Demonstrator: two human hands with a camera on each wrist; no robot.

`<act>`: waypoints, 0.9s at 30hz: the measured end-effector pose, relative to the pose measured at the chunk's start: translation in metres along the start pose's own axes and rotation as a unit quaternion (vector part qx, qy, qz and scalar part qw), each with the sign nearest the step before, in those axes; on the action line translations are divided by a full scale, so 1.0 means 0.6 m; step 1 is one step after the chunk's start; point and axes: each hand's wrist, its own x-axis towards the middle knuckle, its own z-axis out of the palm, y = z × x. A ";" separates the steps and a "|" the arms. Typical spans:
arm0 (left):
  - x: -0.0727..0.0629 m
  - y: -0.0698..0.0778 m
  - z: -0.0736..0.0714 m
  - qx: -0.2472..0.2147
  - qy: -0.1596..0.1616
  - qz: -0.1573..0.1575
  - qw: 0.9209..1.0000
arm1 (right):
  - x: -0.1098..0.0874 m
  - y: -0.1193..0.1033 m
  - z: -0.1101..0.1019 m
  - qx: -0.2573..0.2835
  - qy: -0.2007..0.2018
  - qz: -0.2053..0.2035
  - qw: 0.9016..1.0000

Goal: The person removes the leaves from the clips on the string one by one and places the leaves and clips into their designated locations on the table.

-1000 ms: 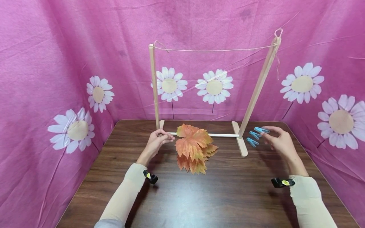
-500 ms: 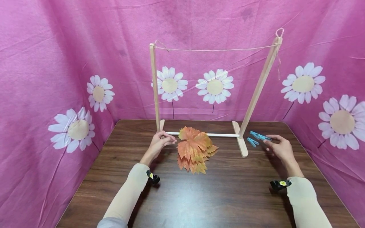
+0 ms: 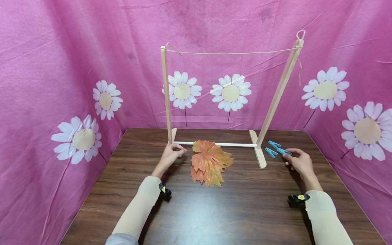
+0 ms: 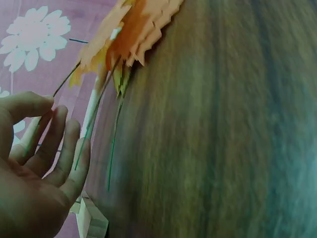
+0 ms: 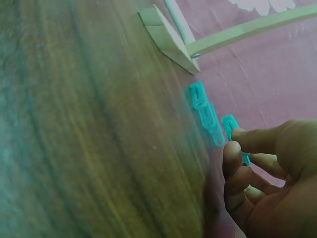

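Note:
My left hand (image 3: 169, 159) pinches the thin stem (image 4: 66, 81) of an artificial maple leaf (image 3: 206, 157) between thumb and finger. That orange-and-yellow leaf overlaps more leaves (image 3: 216, 178) on the table, and two other stems hang loose past my fingers in the left wrist view. At the right, my right hand (image 3: 301, 164) grips one end of a blue clothespin (image 3: 283, 151) with thumb and forefinger. Two more blue clothespins (image 3: 271, 152) lie just left of it; the right wrist view shows the held clothespin (image 5: 229, 124) partly hidden by my fingers.
Behind the leaves stands a wooden frame with a left post (image 3: 165, 92), a right post (image 3: 279, 93) and a white crossbar (image 3: 239, 145). A string (image 3: 226, 53) runs between the post tops. Pink flowered cloth (image 3: 208, 20) surrounds the brown table (image 3: 196, 217).
My right hand has drawn the clothespin toward me and lower, apart from its two neighbours. The pinched leaf has sunk onto the other leaves as my left hand lowered slightly.

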 end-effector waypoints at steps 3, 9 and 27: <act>0.001 -0.001 -0.002 0.082 0.007 0.015 0.996 | 0.002 0.005 0.001 0.003 0.003 0.004 1.000; -0.003 -0.001 -0.002 0.193 -0.010 0.043 0.980 | 0.004 0.014 0.005 0.004 0.010 0.000 1.000; -0.007 0.000 -0.003 0.211 -0.006 0.027 0.977 | 0.001 0.015 0.015 -0.001 0.006 -0.007 1.000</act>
